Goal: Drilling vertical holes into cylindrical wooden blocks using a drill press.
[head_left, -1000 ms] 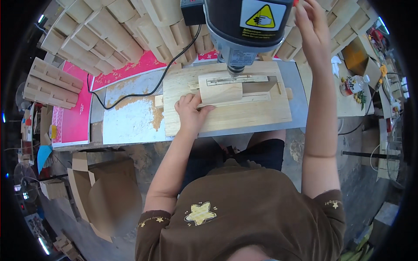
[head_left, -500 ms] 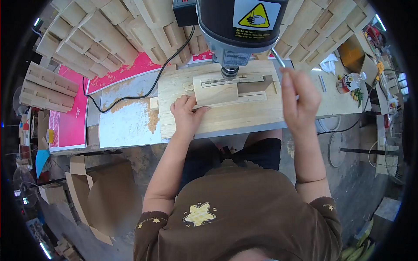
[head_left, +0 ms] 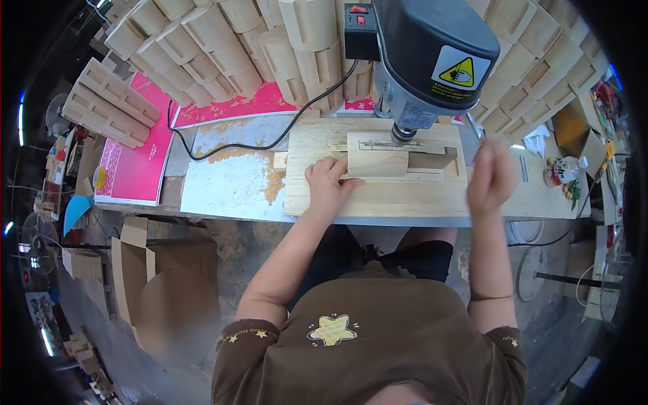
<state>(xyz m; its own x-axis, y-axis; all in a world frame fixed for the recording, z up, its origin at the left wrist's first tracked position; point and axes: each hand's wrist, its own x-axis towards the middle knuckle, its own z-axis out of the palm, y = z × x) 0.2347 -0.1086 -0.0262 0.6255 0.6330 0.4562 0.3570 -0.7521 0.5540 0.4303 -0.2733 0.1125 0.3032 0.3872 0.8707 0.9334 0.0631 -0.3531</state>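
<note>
At centre frame, the left hand point(head_left: 329, 183) lies palm-down, fingers spread flat and closed on nothing, pressing the left end of a pale wooden block point(head_left: 376, 164) that sits on a wooden base board point(head_left: 378, 196) beneath the drill press point(head_left: 432, 54); its forearm rises from the lower middle of the frame. Right of centre, the right hand point(head_left: 491, 177) hangs in the air above the board's right edge, motion-blurred, fingers loosely extended and gripping nothing, clear of block and machine. Left of the board, sawdust point(head_left: 250, 162) covers a grey metal sheet point(head_left: 229, 182), with pink sheets point(head_left: 138, 162) at the left and a black cable point(head_left: 223, 145) looping to the machine. Stacked notched wooden parts point(head_left: 223, 40) fill the upper frame; cardboard pieces point(head_left: 155, 277) stand on the floor at lower left. Compared with half a second earlier, the right hand has dropped lower and rightward, while the left hand remains on the block.
</note>
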